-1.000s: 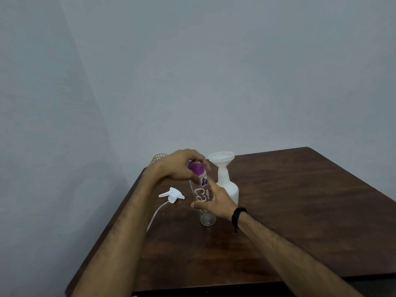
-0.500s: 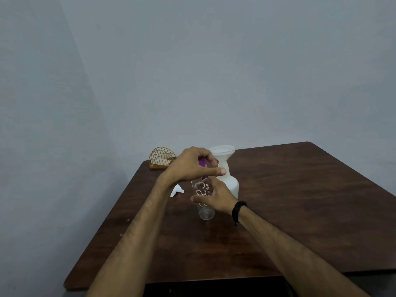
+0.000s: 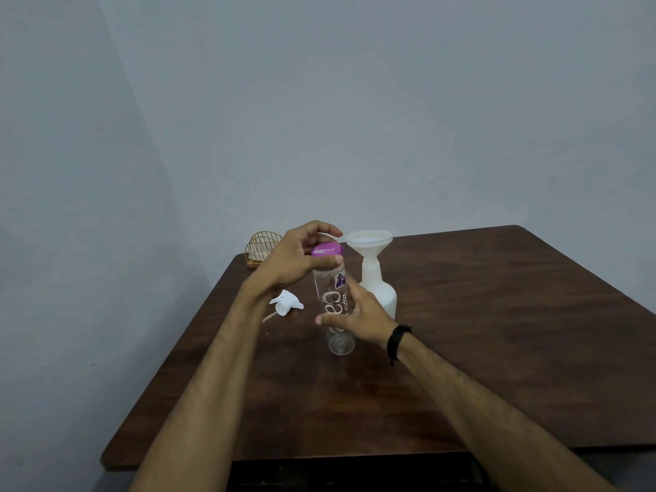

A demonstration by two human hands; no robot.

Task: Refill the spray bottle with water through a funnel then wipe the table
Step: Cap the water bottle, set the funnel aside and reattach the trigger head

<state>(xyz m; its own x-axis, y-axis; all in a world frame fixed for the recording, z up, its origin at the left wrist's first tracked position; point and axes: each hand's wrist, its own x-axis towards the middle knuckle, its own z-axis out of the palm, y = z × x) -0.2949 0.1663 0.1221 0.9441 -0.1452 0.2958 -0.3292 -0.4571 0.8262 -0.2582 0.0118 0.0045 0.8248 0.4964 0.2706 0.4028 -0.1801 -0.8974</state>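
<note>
Purple cap point(image 3: 326, 249) sits pinched in left hand point(image 3: 291, 259) (right hand point(image 3: 358, 314) grips clear bottle point(image 3: 335, 307)).

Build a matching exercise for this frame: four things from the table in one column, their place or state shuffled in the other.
Things:
1. funnel
2. purple cap
3. spray trigger head
4. gold wire holder

Places or states:
A. lying on the table, off its bottle
B. at the table's far left corner
C. seated in the white spray bottle's neck
D. gripped by the left hand

Pairs: 1-C, 2-D, 3-A, 4-B
</note>
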